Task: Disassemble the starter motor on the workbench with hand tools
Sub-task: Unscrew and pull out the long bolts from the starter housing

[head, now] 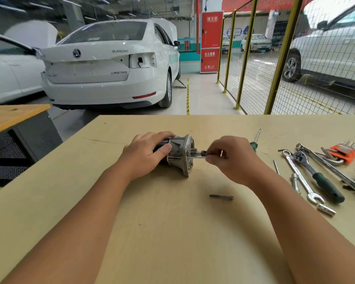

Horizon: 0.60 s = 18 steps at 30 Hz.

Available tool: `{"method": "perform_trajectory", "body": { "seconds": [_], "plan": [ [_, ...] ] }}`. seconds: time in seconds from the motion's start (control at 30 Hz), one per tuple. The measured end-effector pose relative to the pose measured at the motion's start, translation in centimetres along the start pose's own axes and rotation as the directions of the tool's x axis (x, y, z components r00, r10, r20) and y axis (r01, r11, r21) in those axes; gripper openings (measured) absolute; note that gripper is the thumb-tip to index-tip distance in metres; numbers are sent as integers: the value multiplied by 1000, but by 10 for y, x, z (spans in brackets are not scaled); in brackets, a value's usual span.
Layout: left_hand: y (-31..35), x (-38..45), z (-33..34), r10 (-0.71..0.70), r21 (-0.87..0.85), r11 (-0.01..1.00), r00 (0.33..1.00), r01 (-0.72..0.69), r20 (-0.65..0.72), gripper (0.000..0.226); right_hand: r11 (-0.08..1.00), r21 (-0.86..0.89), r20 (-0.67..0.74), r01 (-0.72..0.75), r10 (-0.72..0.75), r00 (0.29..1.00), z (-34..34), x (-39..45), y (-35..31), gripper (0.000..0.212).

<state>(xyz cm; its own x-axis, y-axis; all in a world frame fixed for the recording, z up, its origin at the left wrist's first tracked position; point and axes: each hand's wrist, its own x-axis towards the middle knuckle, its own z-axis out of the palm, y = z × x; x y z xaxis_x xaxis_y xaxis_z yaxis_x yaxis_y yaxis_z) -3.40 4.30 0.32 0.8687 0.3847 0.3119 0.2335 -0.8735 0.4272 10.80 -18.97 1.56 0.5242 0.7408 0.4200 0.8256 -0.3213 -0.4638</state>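
Note:
The starter motor [179, 153] lies on its side in the middle of the workbench [172, 232], its silver flanged nose housing facing right. My left hand [147, 152] grips the dark motor body from the left, thumb against the housing. My right hand [229, 157] pinches a thin silver tool [200, 156] whose tip meets the dark shaft end sticking out of the housing. A loose dark bolt [221, 197] lies on the bench in front of the motor.
Tools lie at the right: a green-handled screwdriver [254, 143], a green-grip ratchet [318, 174], a combination wrench [301, 177], a socket extension [326, 210], an orange hex key set [342, 153]. White cars and a yellow mesh fence [275, 58] stand beyond the bench's far edge.

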Motion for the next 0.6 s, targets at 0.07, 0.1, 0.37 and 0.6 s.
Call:
{"method": "perform_trajectory", "body": {
  "seconds": [0.07, 0.1, 0.37, 0.6],
  "plan": [
    [2, -1, 0, -4, 23, 1000, 1000, 4, 11, 46, 1000, -7, 8, -1, 1, 1000, -1, 1, 2, 5],
    [3, 0, -1, -7, 44, 999, 1000, 6, 22, 48, 1000, -10, 9, -6, 6, 1000, -1, 2, 3, 4],
    [12, -3, 0, -42, 250, 968, 995, 18, 92, 103, 989, 124, 47, -78, 73, 996, 1, -1, 5, 16],
    [17, -3, 11, -9, 323, 946, 1000, 15, -20, 88, 982, 172, 17, -80, 79, 997, -1, -3, 4, 14]
  ]
}}
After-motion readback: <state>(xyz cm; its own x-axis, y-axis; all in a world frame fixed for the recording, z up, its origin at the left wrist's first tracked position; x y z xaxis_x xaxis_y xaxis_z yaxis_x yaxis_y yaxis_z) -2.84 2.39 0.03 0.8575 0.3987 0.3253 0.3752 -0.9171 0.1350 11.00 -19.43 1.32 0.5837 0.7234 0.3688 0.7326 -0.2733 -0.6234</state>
